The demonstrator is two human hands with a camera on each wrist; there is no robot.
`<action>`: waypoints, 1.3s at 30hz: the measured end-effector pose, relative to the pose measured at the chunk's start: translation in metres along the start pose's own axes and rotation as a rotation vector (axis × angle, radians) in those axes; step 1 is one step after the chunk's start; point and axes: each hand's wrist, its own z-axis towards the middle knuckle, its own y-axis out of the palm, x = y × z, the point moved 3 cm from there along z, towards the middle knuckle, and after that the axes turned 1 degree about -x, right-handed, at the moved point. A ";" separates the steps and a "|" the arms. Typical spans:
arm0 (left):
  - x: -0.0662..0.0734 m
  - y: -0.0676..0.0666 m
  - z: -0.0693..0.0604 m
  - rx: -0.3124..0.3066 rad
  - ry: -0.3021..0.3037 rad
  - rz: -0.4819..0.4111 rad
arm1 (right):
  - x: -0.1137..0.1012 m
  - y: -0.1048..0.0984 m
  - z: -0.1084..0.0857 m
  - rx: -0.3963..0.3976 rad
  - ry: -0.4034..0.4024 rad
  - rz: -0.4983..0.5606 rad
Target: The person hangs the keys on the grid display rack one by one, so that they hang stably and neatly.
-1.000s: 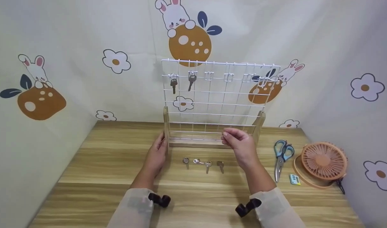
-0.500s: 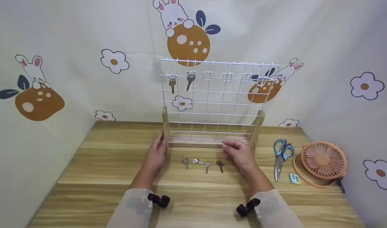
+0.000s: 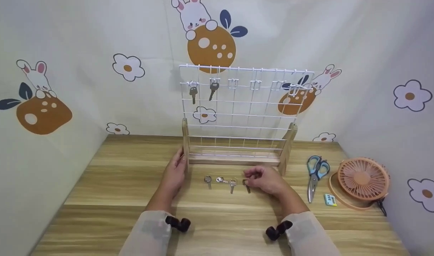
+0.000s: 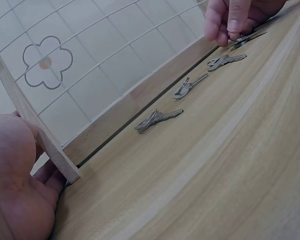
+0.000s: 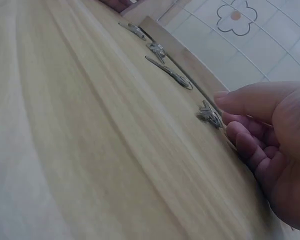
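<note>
Four keys lie in a row on the wooden table. The rightmost key is beside the fingertips of my right hand; in the right wrist view that key lies just off the thumb and curved fingers, which hold nothing. My left hand rests against the left wooden post of the white wire rack; in the left wrist view the hand wraps round the post's foot. Two keys hang from the rack's left hooks, while its other hooks hold none.
Right of the rack lie blue-handled scissors and a small light-blue item. An orange fan stands near the table's right edge. Patterned cloth walls surround the table's back and sides.
My right hand has come down from in front of the rack's lower wires to the rightmost key on the table. The left hand stays at the post.
</note>
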 end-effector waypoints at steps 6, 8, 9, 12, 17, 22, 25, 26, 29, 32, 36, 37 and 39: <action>0.000 -0.001 0.000 -0.001 -0.003 0.014 | -0.005 0.002 -0.001 -0.024 -0.043 -0.137; 0.001 -0.001 -0.001 -0.016 -0.005 0.025 | -0.006 0.002 -0.001 -0.019 -0.049 -0.170; 0.001 -0.001 -0.001 -0.022 -0.004 0.027 | -0.006 0.002 -0.001 -0.015 -0.050 -0.182; 0.002 -0.002 -0.002 -0.039 0.001 0.028 | -0.005 0.002 -0.001 -0.002 -0.052 -0.195; 0.002 -0.002 -0.003 -0.039 0.004 0.041 | -0.004 0.001 -0.001 0.001 -0.074 -0.155; 0.002 -0.002 -0.003 -0.023 0.005 0.042 | -0.002 0.000 -0.001 0.007 -0.076 -0.060; 0.002 -0.002 -0.002 -0.011 0.004 0.040 | 0.000 -0.001 0.000 0.013 -0.056 0.022; 0.002 -0.002 -0.002 -0.008 0.007 0.042 | 0.001 -0.001 0.000 0.014 -0.048 0.046; 0.002 -0.002 -0.002 0.003 0.000 0.049 | 0.001 -0.002 0.000 0.013 -0.025 0.121; 0.002 -0.002 -0.002 0.003 -0.001 0.050 | 0.000 -0.004 0.000 0.033 -0.002 0.192; 0.003 -0.001 -0.002 -0.005 0.001 0.033 | -0.006 -0.007 -0.001 0.097 0.007 0.282; 0.003 -0.001 -0.002 -0.006 -0.002 0.031 | -0.009 -0.007 -0.001 0.113 -0.002 0.306; 0.002 0.000 -0.002 -0.012 -0.001 0.022 | -0.016 -0.009 -0.002 0.148 -0.023 0.344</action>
